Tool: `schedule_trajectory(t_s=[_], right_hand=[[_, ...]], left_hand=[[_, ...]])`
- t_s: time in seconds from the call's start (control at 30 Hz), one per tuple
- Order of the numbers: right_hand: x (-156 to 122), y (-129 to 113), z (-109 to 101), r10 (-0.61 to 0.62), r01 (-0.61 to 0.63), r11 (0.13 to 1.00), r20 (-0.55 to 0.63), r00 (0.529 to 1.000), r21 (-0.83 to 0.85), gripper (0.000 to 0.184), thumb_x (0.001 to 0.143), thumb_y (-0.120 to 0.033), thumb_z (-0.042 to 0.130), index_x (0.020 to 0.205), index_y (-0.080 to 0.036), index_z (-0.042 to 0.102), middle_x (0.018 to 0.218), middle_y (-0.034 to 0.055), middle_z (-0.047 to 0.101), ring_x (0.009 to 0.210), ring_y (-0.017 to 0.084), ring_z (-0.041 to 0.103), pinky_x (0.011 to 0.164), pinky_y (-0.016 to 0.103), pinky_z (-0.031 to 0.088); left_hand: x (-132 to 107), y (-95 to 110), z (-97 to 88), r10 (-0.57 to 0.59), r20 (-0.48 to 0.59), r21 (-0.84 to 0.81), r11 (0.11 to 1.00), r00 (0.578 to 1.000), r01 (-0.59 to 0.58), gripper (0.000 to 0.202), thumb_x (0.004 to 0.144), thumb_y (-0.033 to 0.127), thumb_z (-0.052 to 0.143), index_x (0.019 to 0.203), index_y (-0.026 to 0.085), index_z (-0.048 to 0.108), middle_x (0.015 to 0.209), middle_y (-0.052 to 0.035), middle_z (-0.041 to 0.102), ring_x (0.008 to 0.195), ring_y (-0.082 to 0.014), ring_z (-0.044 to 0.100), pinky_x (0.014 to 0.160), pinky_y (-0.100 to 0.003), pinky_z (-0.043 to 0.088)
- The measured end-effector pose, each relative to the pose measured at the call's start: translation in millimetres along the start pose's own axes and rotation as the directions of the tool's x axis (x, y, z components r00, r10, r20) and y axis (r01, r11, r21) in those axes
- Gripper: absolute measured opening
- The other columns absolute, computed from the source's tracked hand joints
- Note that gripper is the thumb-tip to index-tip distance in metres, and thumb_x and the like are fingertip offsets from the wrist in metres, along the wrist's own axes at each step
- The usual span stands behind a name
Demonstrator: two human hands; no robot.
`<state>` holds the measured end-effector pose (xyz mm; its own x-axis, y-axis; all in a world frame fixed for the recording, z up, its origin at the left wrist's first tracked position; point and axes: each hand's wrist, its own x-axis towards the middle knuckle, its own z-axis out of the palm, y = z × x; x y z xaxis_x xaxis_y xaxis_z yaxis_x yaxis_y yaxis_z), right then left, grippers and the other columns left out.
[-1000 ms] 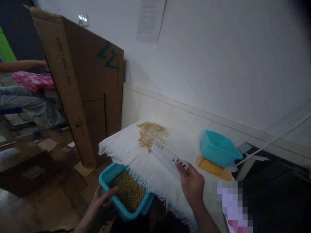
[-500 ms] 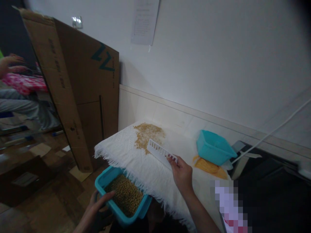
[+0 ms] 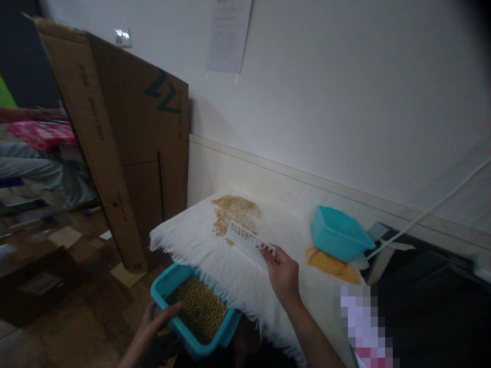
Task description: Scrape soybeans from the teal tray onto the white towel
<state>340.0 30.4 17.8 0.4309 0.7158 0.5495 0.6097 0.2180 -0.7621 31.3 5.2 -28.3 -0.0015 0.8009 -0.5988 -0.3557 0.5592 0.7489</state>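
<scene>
My right hand [image 3: 283, 273] grips a white slotted plastic strip [image 3: 249, 244], held low over the white fringed cloth [image 3: 192, 230] that covers the table. Just beyond the strip's far end lies a spread of yellow soybeans [image 3: 233, 209], with a few loose ones near its edge. Below the table's front edge, my left hand [image 3: 155, 324] is closed on the rim of a turquoise plastic basin [image 3: 159, 294], thumb over the top. Many beans [image 3: 201, 309] fill the basin's bottom. The fingers under the basin are partly hidden.
A second turquoise basin [image 3: 339, 235] stands at the table's right, beside an orange-yellow cloth or net [image 3: 332, 266]. A large cardboard box [image 3: 141, 128] rises at the left. Behind it, a person's arm and legs [image 3: 42, 168] show. A white cable [image 3: 433, 204] slants at the right.
My right hand has moved the slotted strip slightly left and toward me over the cloth. My left hand and the basin stay nearly still. The other person's hand has lowered.
</scene>
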Motion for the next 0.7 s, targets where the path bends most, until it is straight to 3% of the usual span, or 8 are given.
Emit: schedule_trajectory(t_s=[0.13, 0.3, 0.47, 0.57, 0.7], right_hand=[[-0.1, -2.5, -0.9, 0.018, -0.018, 0.999, 0.016, 1.0, 0.036, 0.047, 0.099, -0.061, 0.069, 0.101, -0.018, 0.087, 0.075, 0.0031, 0.082, 0.062, 0.019, 0.072, 0.06, 0.024, 0.054], [0.6, -4.6, -0.5, 0.027, -0.027, 0.998, 0.002, 1.0, 0.051, 0.047, 0.098, -0.06, 0.07, 0.101, -0.017, 0.087, 0.074, 0.0032, 0.082, 0.06, 0.018, 0.069, 0.058, 0.024, 0.053], [-1.8, -7.9, 4.1, 0.011, -0.013, 0.998, 0.036, 0.999, 0.066, 0.046, 0.097, -0.06, 0.071, 0.101, -0.017, 0.088, 0.075, 0.0038, 0.082, 0.058, 0.017, 0.068, 0.057, 0.024, 0.052], [-3.7, -8.4, 6.6, 0.01, -0.016, 0.996, 0.073, 0.997, 0.086, 0.045, 0.098, -0.059, 0.071, 0.1, -0.018, 0.088, 0.079, 0.0044, 0.084, 0.062, 0.018, 0.071, 0.058, 0.024, 0.053], [-2.3, -10.0, 8.0, 0.014, -0.018, 0.996, 0.036, 0.999, 0.091, 0.045, 0.098, -0.059, 0.071, 0.101, -0.017, 0.088, 0.076, 0.0034, 0.083, 0.063, 0.019, 0.073, 0.061, 0.024, 0.055]], left_hand=[[0.6, -1.5, -1.4, -0.004, 0.0, -0.005, 1.0, 1.0, 0.004, 0.089, 0.076, 0.038, 0.094, 0.152, 0.038, 0.047, 0.117, -0.0107, 0.076, 0.081, -0.033, 0.083, 0.068, -0.044, 0.064], [3.9, -3.4, -3.5, -0.005, 0.011, 0.015, 1.0, 1.0, 0.005, 0.088, 0.076, 0.043, 0.095, 0.149, 0.036, 0.048, 0.113, -0.0104, 0.078, 0.074, -0.0299, 0.082, 0.059, -0.036, 0.058], [-0.8, 0.8, 1.0, -0.003, -0.019, -0.003, 1.0, 1.0, 0.003, 0.075, 0.082, 0.035, 0.089, 0.147, 0.035, 0.051, 0.113, -0.0109, 0.076, 0.08, -0.0339, 0.084, 0.067, -0.043, 0.064], [-2.1, 2.0, 1.3, -0.006, -0.007, -0.007, 1.0, 1.0, 0.006, 0.082, 0.083, 0.034, 0.09, 0.153, 0.036, 0.047, 0.108, -0.0098, 0.076, 0.08, -0.0342, 0.084, 0.069, -0.046, 0.066], [-0.8, 1.8, -0.7, -0.026, 0.008, -0.004, 1.0, 1.0, 0.026, 0.09, 0.083, 0.033, 0.091, 0.158, 0.037, 0.041, 0.11, -0.0097, 0.076, 0.083, -0.0333, 0.084, 0.075, -0.048, 0.068]])
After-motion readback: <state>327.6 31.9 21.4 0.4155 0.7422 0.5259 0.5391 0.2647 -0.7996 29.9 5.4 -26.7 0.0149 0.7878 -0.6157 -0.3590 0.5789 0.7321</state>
